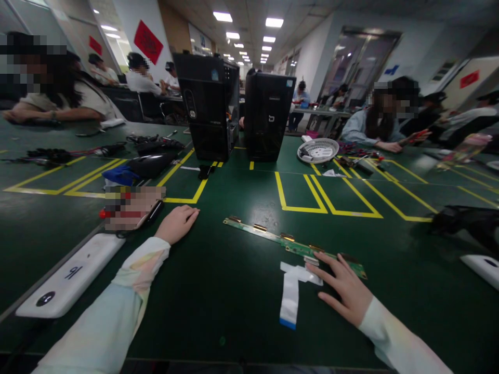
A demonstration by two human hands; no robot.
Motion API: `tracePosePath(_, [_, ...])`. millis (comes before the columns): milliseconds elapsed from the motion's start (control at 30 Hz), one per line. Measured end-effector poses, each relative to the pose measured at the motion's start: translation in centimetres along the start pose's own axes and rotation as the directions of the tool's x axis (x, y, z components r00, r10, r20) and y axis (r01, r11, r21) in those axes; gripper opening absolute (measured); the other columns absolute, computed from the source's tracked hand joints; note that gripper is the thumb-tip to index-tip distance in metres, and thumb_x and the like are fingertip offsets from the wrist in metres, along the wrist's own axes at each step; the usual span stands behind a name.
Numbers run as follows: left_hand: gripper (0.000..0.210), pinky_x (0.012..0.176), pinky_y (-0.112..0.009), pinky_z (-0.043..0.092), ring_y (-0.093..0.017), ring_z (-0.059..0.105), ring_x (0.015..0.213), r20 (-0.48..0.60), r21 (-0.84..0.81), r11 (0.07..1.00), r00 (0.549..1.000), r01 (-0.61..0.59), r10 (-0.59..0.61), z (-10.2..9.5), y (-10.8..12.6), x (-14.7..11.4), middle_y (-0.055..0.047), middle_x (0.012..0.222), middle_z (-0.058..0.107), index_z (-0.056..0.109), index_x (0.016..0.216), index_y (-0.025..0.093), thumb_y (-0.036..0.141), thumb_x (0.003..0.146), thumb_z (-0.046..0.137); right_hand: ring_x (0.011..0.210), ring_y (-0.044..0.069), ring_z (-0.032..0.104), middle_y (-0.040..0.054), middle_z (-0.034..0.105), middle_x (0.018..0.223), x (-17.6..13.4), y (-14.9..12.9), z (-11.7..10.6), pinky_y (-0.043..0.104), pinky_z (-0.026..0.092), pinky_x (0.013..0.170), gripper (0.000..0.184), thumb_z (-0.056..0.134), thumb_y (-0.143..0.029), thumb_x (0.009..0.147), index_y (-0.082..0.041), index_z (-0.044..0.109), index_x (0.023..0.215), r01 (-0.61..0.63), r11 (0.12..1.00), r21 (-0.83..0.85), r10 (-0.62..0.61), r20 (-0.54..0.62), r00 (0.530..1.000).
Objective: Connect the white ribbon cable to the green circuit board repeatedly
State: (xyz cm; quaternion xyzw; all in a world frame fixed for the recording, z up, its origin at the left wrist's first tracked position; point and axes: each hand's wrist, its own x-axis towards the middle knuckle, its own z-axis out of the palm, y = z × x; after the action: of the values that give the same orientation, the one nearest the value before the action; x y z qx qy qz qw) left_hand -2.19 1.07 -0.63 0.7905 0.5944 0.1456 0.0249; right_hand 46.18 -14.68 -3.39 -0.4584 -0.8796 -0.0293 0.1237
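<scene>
And here we are at the circuit board [296,249], lying flat at a slant on the green surface [218,301]. The right hand [345,288] is over its right part, grip spread wide, thumb well away from the fingers, the leading fingertips at the board's near edge. Just this side of the board lies the white ribbon cable [290,296], its upper end close under those fingers. Is it joined there? Can't tell, the fingers cover the spot. The blue-tipped end lies free, so by my reading that end's connection is undone. Left of the board, the left hand [179,223] rests palm down, fingers together; whether it pinches anything underneath, I can't tell.

Now the lettering! Farther left of the board, a white case [74,272] carries dark marks, perhaps "16" (or "91", depending which way you turn your head). Beyond the board, the right-hand computer [268,122] shows a pale emblem and a word too small to read; the left-hand computer [206,111] has a bluish sticker, equally unreadable.
</scene>
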Motion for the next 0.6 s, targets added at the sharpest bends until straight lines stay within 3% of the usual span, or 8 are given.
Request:
tracePosePath(167, [0.057, 0.093, -0.038, 0.044, -0.024, 0.057, 0.103, -0.016, 0.011, 1.0, 1.0, -0.002, 0.002, 0.0, 0.3, -0.1, -0.013, 0.109, 0.064, 0.066, 0.112, 0.015, 0.048, 0.093, 0.024, 0.124, 0.036, 0.048, 0.0143, 0.04, 0.143, -6.3, 4.2, -0.2, 0.068, 0.038, 0.095, 0.054, 0.041, -0.049, 0.092, -0.034, 0.038, 0.144, -0.193, 0.97, -0.145, 0.185, -0.071, 0.98])
tracePosePath(333, [0.059, 0.093, -0.04, 0.044, -0.026, 0.058, 0.101, -0.033, 0.019, 1.0, 0.999, 0.005, -0.004, 0.3, 0.3, 0.0, -0.015, 0.107, 0.065, 0.066, 0.111, 0.011, 0.047, 0.092, 0.024, 0.118, 0.038, 0.053, 0.0137, 0.044, 0.14, -11.0, 7.5, -0.8, 0.064, 0.046, 0.088, 0.053, 0.038, -0.048, 0.092, -0.031, 0.043, 0.141, -0.31, 0.928, -0.208, 0.298, -0.087, 0.951])
tracePosePath(467, [0.058, 0.092, -0.041, 0.045, -0.027, 0.057, 0.101, -0.049, 0.015, 1.0, 0.999, -0.004, 0.004, 0.5, 0.2, -0.1, -0.015, 0.107, 0.065, 0.066, 0.112, 0.011, 0.047, 0.092, 0.026, 0.115, 0.038, 0.055, 0.0141, 0.046, 0.138, -12.6, 9.3, -0.9, 0.065, 0.046, 0.086, 0.054, 0.035, -0.051, 0.092, -0.031, 0.043, 0.141, -0.352, 0.907, -0.231, 0.342, -0.083, 0.936])
tracePosePath(600, [0.057, 0.091, -0.042, 0.045, -0.027, 0.058, 0.101, -0.053, 0.021, 1.0, 0.999, 0.008, -0.007, 0.4, 0.3, -0.1, -0.014, 0.107, 0.065, 0.066, 0.111, 0.011, 0.047, 0.091, 0.027, 0.119, 0.036, 0.052, 0.0134, 0.043, 0.141, -11.9, 11.1, -0.6, 0.063, 0.043, 0.092, 0.056, 0.034, -0.055, 0.092, -0.032, 0.04, 0.143, -0.331, 0.916, -0.228, 0.326, -0.061, 0.944])
